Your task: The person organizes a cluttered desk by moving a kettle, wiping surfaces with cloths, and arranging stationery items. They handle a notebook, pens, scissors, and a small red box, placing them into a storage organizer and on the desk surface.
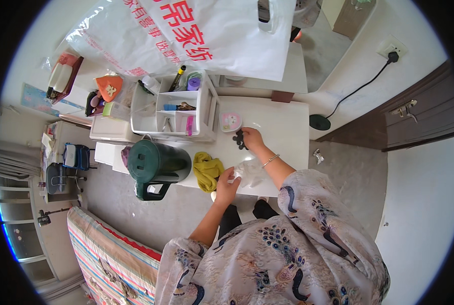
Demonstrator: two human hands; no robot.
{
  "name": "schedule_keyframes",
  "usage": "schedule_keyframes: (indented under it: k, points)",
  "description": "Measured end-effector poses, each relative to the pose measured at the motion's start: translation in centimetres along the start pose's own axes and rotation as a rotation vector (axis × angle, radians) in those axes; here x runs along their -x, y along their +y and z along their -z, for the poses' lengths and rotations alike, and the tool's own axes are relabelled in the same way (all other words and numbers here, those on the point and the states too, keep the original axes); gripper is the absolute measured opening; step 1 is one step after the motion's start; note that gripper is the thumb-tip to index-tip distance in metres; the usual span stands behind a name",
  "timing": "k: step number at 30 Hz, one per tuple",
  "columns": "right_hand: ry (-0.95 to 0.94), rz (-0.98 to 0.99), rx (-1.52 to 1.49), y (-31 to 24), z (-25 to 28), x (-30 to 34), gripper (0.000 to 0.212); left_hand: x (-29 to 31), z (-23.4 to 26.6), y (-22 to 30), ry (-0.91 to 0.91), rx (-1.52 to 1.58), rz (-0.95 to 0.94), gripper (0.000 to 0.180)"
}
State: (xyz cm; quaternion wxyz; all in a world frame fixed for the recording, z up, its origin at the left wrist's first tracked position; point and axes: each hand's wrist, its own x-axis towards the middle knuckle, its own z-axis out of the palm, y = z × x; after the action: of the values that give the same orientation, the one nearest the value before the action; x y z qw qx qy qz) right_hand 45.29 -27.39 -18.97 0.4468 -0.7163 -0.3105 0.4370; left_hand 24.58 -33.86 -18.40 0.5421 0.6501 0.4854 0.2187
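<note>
My right hand (253, 140) reaches over the white tabletop (280, 117), its fingers closed on the edge of a small black lobed thing (240, 140). Its exact kind is too small to make out. A bracelet circles that wrist. Closer to me, my left hand (228, 186) has its thumb and fingertips pinched at the edge of a crumpled clear plastic bag (251, 173), which lies near the table's front edge. Beside the left hand sits a bunched mustard-yellow cloth (206, 172). A pink and white heart-shaped box (231, 122) lies just beyond the black thing.
A dark green jug (161, 161) stands left of the cloth. Behind it is a white compartment organizer (178, 119) holding small items. A large white plastic bag (196, 38) with red print hangs over the far side. A black cable (361, 89) runs from the wall socket.
</note>
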Motion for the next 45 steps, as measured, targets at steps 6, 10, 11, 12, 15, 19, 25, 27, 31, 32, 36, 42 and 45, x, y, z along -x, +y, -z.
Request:
schedule_keyframes:
  k: [6,10,11,12,15,19,25,27,31,32,36,42,45]
  points:
    - [0.225,0.082,0.114,4.4,1.3,0.6,0.031,0.4,-0.6,-0.5,0.011,-0.044,-0.015,0.045]
    - [0.328,0.120,0.267,6.4,1.0,1.2,0.030,-1.0,-2.2,0.8,0.005,-0.345,-0.380,0.047]
    - [0.233,0.111,0.255,6.4,0.9,0.9,0.031,-1.6,-2.6,0.9,-0.047,-0.277,-0.337,0.050]
    - [0.133,0.101,0.242,6.0,0.8,0.9,0.032,-1.9,-2.9,1.0,-0.063,-0.321,-0.344,0.053]
    - [0.096,0.124,0.072,5.0,1.7,2.1,0.027,-1.8,-3.9,0.9,-0.062,-0.409,-0.391,0.054]
    - [0.265,0.278,-0.177,8.8,4.9,1.7,0.022,-0.6,-4.3,0.7,-0.032,-0.425,-0.425,0.052]
    - [0.549,0.242,-0.341,8.1,19.1,3.9,0.016,1.5,-3.3,0.1,0.059,-0.353,-0.329,0.044]
    - [0.754,0.197,-0.341,9.4,25.2,2.5,0.023,2.3,-2.9,1.0,0.067,-0.358,-0.268,0.042]
    - [0.910,0.039,0.007,14.0,36.9,-1.2,0.026,3.1,-3.0,1.7,0.089,-0.267,-0.196,0.041]
    - [0.944,0.058,0.073,15.0,38.3,-2.3,0.027,3.2,-2.9,1.9,0.093,-0.255,-0.164,0.041]
    - [0.816,0.024,0.211,15.7,39.4,-4.1,0.027,3.7,-2.0,2.0,0.128,-0.239,-0.103,0.040]
    - [0.704,-0.127,0.091,20.6,38.6,-7.7,0.031,3.4,-2.3,3.3,0.110,-0.250,-0.082,0.038]
    - [0.704,-0.077,0.234,23.4,39.0,-9.1,0.036,2.6,-3.5,3.8,0.068,-0.243,-0.094,0.038]
